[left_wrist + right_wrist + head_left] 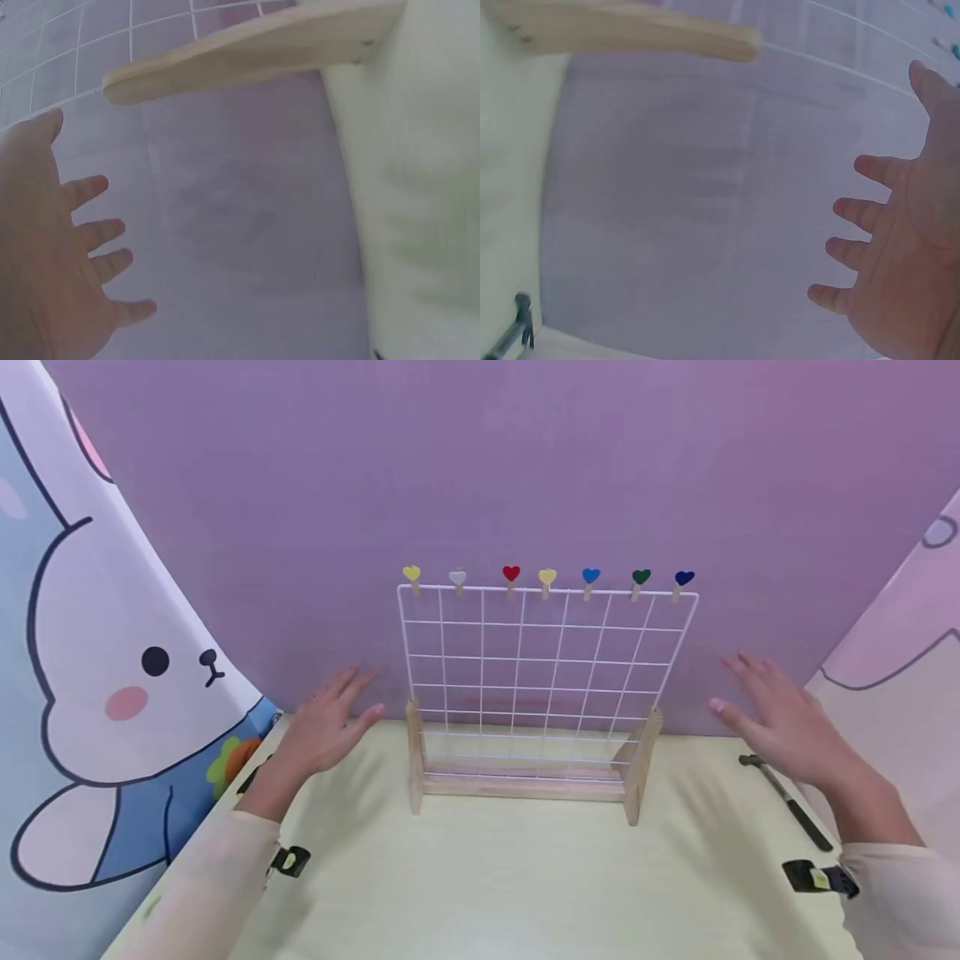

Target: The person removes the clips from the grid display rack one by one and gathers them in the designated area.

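A white wire grid (536,657) stands upright in a wooden base (525,785) at the middle of the table. Along its top wire sit several small wooden clothespins with hearts, among them a red heart clothespin (512,575), a blue one (591,577) and a dark green one (641,577). Left of the stand my left hand (318,727) hovers with fingers spread, holding nothing. On the other side my right hand (787,727) is raised the same way, its palm bare in the right wrist view. Both hands are apart from the wooden side pieces.
A hammer (787,806) with a black handle lies at the table's right, below my right hand. Behind the pale table (525,885) rises a purple backdrop (525,468). A rabbit-print cloth (112,635) hangs at the left, another printed cloth (900,693) at the right.
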